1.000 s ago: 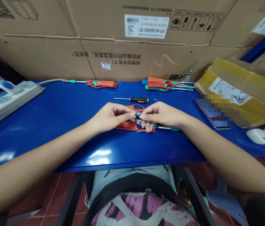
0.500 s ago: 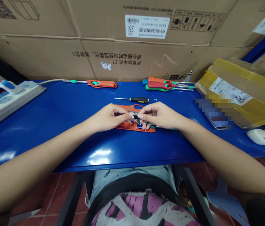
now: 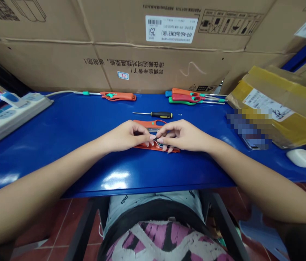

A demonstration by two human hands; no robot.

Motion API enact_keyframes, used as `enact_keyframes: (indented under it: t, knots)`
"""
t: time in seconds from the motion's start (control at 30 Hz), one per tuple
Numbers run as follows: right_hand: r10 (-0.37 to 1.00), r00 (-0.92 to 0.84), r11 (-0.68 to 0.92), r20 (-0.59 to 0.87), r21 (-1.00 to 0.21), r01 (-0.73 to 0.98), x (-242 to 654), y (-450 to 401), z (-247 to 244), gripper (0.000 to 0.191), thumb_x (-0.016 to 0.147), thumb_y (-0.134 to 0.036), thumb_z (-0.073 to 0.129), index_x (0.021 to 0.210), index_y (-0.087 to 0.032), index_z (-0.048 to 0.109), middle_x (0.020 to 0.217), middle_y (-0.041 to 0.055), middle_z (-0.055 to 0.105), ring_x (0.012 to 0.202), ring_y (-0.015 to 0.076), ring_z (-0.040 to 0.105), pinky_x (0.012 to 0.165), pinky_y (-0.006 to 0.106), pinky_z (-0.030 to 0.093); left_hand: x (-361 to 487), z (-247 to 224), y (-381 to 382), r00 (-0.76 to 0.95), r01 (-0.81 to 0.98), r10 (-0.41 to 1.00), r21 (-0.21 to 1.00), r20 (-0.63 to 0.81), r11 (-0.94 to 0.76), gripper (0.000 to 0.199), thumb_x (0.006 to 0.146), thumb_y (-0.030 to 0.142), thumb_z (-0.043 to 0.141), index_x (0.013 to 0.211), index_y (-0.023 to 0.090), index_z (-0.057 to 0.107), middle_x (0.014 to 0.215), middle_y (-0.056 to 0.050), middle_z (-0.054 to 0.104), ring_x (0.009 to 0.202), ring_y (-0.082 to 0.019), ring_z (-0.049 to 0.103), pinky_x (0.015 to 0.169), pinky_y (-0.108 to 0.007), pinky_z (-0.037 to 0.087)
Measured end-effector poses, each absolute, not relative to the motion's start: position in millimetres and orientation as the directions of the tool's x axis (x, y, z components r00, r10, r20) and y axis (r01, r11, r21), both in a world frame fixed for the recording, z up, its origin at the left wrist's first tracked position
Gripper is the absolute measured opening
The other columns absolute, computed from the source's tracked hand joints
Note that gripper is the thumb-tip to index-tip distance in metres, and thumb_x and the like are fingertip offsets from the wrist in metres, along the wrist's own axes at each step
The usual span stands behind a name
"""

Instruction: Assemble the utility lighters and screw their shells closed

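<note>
Two halves of an orange lighter casing lie on the blue table between my hands, the far half (image 3: 143,123) with a finger loop and the near half (image 3: 175,149) closer to the front edge. My left hand (image 3: 127,137) pinches a small dark part over the near half. Fingertips of my right hand (image 3: 180,136) are pressed together at the same dark part, beside thin white wires (image 3: 158,143). Exactly which fingers hold the part is hard to make out. Behind the casing lies a black and yellow screwdriver (image 3: 161,115).
An orange lighter (image 3: 120,96) and a pile of coloured lighters (image 3: 187,98) lie along the cardboard at the back. A power strip (image 3: 14,116) is at the left. On the right are a yellow-taped box (image 3: 285,108), a blurred-out flat object and a white object (image 3: 303,158).
Both hands have shifted slightly toward the near casing half, and the dark part between the fingertips is lower. More of the metal piece in the far half shows.
</note>
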State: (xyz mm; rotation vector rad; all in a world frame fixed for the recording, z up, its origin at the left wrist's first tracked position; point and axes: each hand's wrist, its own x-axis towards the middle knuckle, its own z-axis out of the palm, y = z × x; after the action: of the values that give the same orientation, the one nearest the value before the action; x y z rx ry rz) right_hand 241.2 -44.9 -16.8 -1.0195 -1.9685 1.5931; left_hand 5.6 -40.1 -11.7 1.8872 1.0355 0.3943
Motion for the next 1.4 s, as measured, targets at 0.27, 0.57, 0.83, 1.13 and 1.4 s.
enact_keyframes:
  t: [0.27,0.57,0.83,1.13,1.4]
  knots:
    - [0.79,-0.565,-0.033,-0.239,-0.936,0.351,233.7,-48.0,-14.3,0.01,0.086,-0.022,0.073,0.089,-0.012,0.073,0.064,0.0005,0.072,0.055,0.0112,0.069,0.05,0.019,0.057,3.9,-16.1,-38.6,0.607,0.531,0.786,0.797,-0.12,-0.288,0.04,0.087,0.051,0.063,0.085,0.014,0.079,0.082,-0.007,0.079,0.073,-0.017,0.067,0.072,-0.028,0.049]
    - [0.78,-0.538,-0.148,-0.321,-0.929,0.339,231.7,-48.9,-7.0,0.009,0.086,-0.019,0.074,0.088,-0.011,0.074,0.061,-0.0003,0.071,0.051,0.0099,0.067,0.046,0.018,0.055,5.4,-15.7,-37.6,0.615,0.489,0.78,0.831,-0.115,-0.263,0.033,0.085,0.047,0.068,0.084,0.016,0.079,0.08,-0.004,0.079,0.073,-0.016,0.067,0.075,-0.028,0.05]
    - [0.784,-0.531,-0.18,-0.323,-0.935,0.304,231.6,-47.6,-4.5,0.009,0.083,-0.016,0.075,0.091,-0.011,0.074,0.059,-0.0016,0.071,0.045,0.0103,0.064,0.041,0.019,0.052,6.3,-14.6,-38.4,0.606,0.476,0.786,0.846,-0.119,-0.239,0.033,0.085,0.046,0.067,0.082,0.015,0.079,0.08,-0.005,0.078,0.073,-0.016,0.066,0.075,-0.028,0.049]
    - [0.768,-0.545,-0.192,-0.335,-0.933,0.303,232.2,-46.5,-4.7,0.014,0.081,-0.019,0.077,0.092,-0.012,0.074,0.061,-0.0021,0.071,0.047,0.0096,0.065,0.042,0.018,0.051,6.8,-16.7,-38.8,0.592,0.477,0.797,0.85,-0.122,-0.223,0.034,0.085,0.047,0.068,0.083,0.015,0.079,0.08,-0.005,0.078,0.073,-0.016,0.067,0.075,-0.028,0.05]
    - [0.771,-0.556,-0.152,-0.312,-0.937,0.315,232.9,-47.8,-2.2,0.009,0.083,-0.017,0.075,0.09,-0.012,0.072,0.062,-0.0015,0.071,0.048,0.0098,0.066,0.044,0.018,0.053,7.3,-16.4,-39.1,0.599,0.467,0.794,0.849,-0.098,-0.248,0.035,0.088,0.047,0.065,0.081,0.015,0.078,0.08,-0.005,0.078,0.073,-0.016,0.067,0.074,-0.028,0.05]
